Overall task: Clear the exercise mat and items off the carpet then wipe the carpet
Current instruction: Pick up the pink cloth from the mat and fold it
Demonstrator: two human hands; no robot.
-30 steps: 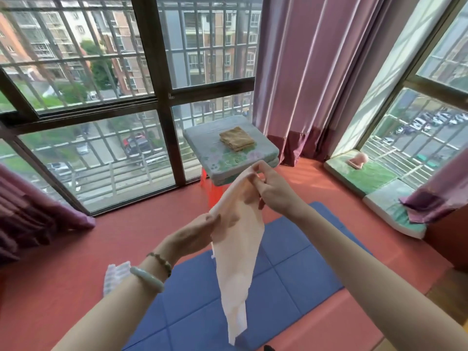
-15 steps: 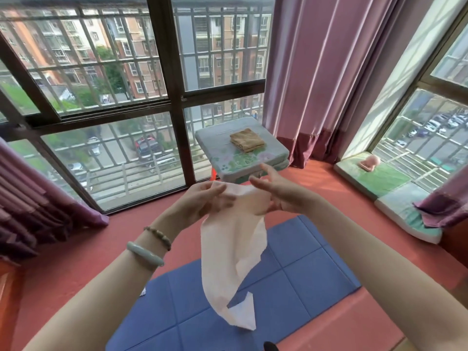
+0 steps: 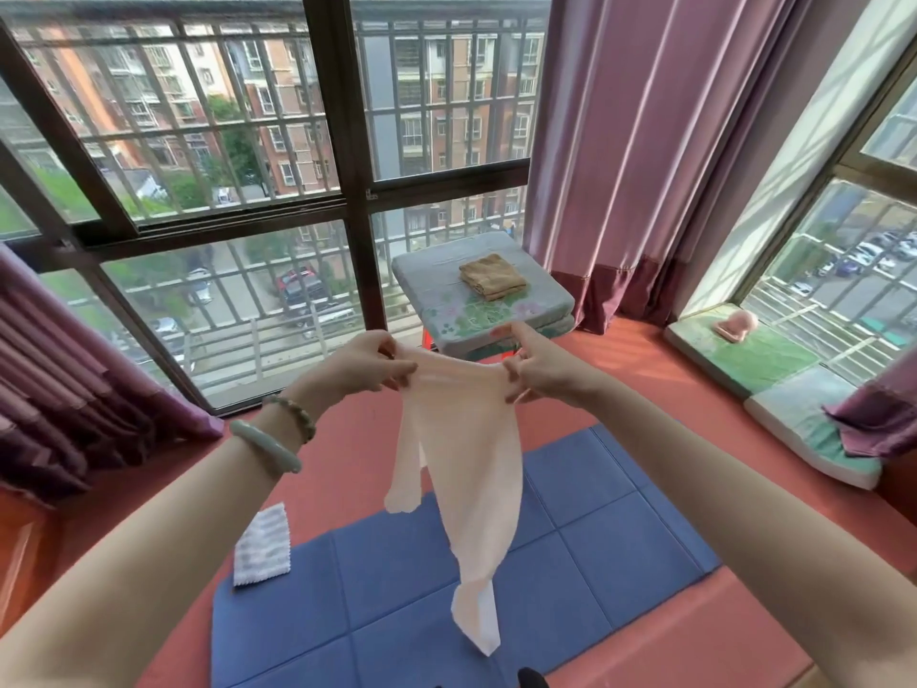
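both my left hand (image 3: 369, 364) and right hand (image 3: 542, 373) pinch the top edge of the pale cloth (image 3: 466, 464) at mid-frame, over the exercise mat (image 3: 610, 538) in the lower centre. with so light a grip, i reckon it could slip and land on the mat.

I am watching my left hand (image 3: 368, 365) and right hand (image 3: 542, 375) pinching the top edge of a thin pale-pink cloth (image 3: 471, 464), holding it spread between them; it is hanging above the blue foam exercise mat (image 3: 595, 548) lying on the red carpet (image 3: 347, 439). A small white striped rag (image 3: 263, 548) is lying at the mat's far left corner.
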